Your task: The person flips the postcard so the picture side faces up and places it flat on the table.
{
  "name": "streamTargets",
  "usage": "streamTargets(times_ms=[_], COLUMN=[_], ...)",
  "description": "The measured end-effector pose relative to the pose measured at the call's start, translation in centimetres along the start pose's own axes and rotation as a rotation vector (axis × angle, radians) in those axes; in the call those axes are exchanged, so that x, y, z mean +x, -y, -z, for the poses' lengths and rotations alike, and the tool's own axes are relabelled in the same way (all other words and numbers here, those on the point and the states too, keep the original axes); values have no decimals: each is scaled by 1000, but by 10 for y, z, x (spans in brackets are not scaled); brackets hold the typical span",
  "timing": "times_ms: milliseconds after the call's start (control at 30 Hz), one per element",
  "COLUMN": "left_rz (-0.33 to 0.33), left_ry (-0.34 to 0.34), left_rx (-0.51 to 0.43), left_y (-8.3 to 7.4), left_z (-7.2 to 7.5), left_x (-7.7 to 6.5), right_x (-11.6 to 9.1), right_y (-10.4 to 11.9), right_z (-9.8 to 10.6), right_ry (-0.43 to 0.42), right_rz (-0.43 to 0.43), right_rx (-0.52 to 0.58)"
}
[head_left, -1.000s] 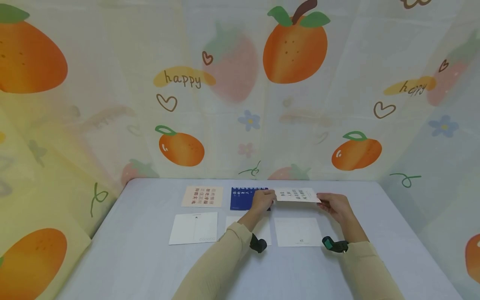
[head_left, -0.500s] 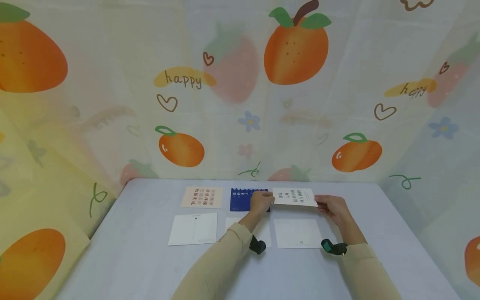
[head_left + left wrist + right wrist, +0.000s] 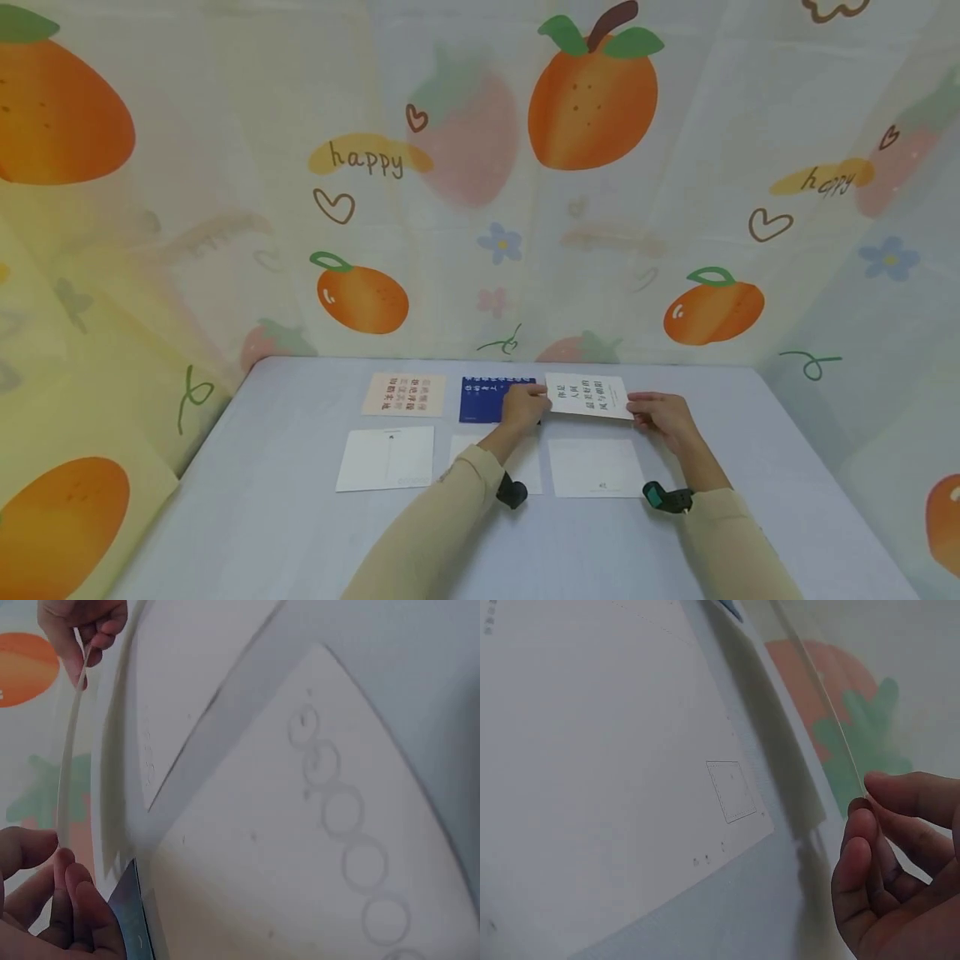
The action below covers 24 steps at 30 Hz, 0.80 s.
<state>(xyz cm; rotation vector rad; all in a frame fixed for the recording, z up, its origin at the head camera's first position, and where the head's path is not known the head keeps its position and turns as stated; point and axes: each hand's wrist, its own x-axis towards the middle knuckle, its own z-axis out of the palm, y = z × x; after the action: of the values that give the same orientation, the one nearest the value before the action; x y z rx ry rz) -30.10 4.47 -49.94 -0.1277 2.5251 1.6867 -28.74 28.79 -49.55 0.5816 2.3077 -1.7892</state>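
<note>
Lettered card (image 3: pixel 590 395) just right of blue card (image 3: pixel 482 404), thumb and fingers of left hand (image 3: pixel 524 406) and right hand (image 3: pixel 666 417) pinching opposite edges. Head view gives its lettering; wrist views, its thin edge, clear of the table (image 3: pixel 225 533). Left hand overlaps blue card; left sleeve (image 3: pixel 427 533) crosses white card (image 3: pixel 531 475) in front of it. Cream card (image 3: pixel 403 395) left of blue card.
</note>
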Motion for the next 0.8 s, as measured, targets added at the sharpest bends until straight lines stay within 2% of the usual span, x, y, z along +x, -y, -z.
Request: streamTargets(times_ms=[133,333,567,800], left_rz=[-43,-129,-132,-127], left_ry=[32,10,-8,48], left_rx=[91,215,251,414], left_y=[3,6,6,4], left_z=[1,-2,-6,-8], left_x=[2,1,-2,-4], right_x=[0,4,7,4], right_y=[-2,-6,-5,-3], right_z=[-2,-5,-8,-9], right_ry=[-6,-41,-66,-61], right_rz=[19,57,83,94], right_rx=[-31,-135,-235,-312])
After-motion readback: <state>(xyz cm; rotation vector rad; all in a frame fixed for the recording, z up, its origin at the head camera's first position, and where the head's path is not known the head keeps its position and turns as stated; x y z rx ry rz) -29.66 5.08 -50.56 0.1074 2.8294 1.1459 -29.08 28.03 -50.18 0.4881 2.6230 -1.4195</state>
